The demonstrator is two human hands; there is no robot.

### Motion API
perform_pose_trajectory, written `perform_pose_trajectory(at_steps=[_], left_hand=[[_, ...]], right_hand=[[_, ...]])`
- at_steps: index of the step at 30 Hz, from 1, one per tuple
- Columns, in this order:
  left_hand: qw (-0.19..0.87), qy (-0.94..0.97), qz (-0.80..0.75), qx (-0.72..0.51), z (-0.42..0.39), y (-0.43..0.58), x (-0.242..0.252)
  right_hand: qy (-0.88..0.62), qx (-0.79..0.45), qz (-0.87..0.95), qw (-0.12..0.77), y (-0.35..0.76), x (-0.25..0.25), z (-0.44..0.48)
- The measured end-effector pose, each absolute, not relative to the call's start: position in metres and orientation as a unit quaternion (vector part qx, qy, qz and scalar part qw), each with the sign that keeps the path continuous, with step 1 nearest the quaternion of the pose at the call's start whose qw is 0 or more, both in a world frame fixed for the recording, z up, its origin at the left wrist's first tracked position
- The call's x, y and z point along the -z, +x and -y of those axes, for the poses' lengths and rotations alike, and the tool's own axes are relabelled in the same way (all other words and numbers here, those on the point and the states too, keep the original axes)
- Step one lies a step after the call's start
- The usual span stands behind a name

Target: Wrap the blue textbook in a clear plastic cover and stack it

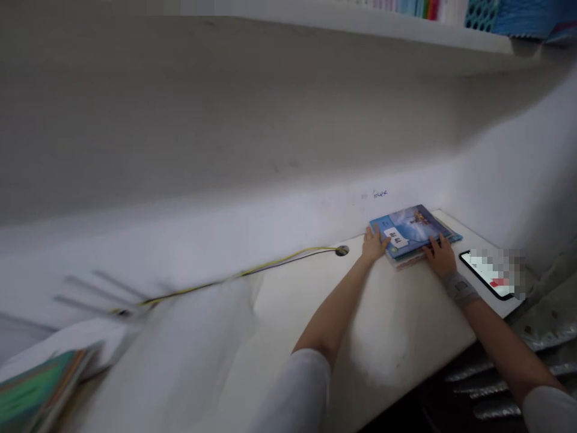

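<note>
A small stack of books (pixel 412 225) lies at the back right of the white desk, a blue picture book with a white label on top. Against the stack's left edge rests my left hand (pixel 373 244), its fingers at the side and its thumb at the cover's lower left corner. My right hand (pixel 442 255) grips the near right edge, with fingertips on the cover and a band on the wrist. Between them the two hands hold the stack flat on the desk. Part of the lower books is hidden.
A phone with a lit screen (pixel 484 273) lies right of the stack. Yellow and dark cables (pixel 270 263) run along the wall into a round desk hole (pixel 342 251). More books (pixel 36 385) are piled at lower left. A shelf (pixel 360 21) overhangs the desk (pixel 288 343).
</note>
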State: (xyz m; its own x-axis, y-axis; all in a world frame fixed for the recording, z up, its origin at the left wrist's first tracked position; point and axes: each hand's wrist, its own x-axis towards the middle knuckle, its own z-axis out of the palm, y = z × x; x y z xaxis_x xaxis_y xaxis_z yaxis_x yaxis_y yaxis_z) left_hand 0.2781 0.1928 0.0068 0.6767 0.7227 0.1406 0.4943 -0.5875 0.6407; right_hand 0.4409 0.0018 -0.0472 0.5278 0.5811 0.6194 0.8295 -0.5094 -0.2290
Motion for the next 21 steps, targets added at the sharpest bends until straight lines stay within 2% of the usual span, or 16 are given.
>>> perform_pose_trajectory(at_steps=[5,10,14,18,21], left_hand=[[0.242,0.88,-0.344,-0.221,-0.178,0.219,-0.014],[0.099,0.93,-0.311,-0.166,-0.173,0.084,-0.037],[0.025,0.857,-0.488,-0.161,-0.179,-0.04,-0.045],[0.022,0.752,-0.649,-0.109,-0.184,-0.141,-0.032],[0.003,0.695,-0.714,-0.081,-0.179,-0.193,-0.021]], right_hand=[[-0.806,0.286,0.43,0.289,0.45,0.042,0.006],[-0.771,0.316,0.474,0.283,0.427,0.028,0.008],[-0.738,0.266,0.56,0.267,0.369,0.019,-0.006],[-0.688,0.198,0.659,0.232,0.303,0.023,-0.023],[-0.648,0.184,0.705,0.222,0.265,0.03,-0.03]])
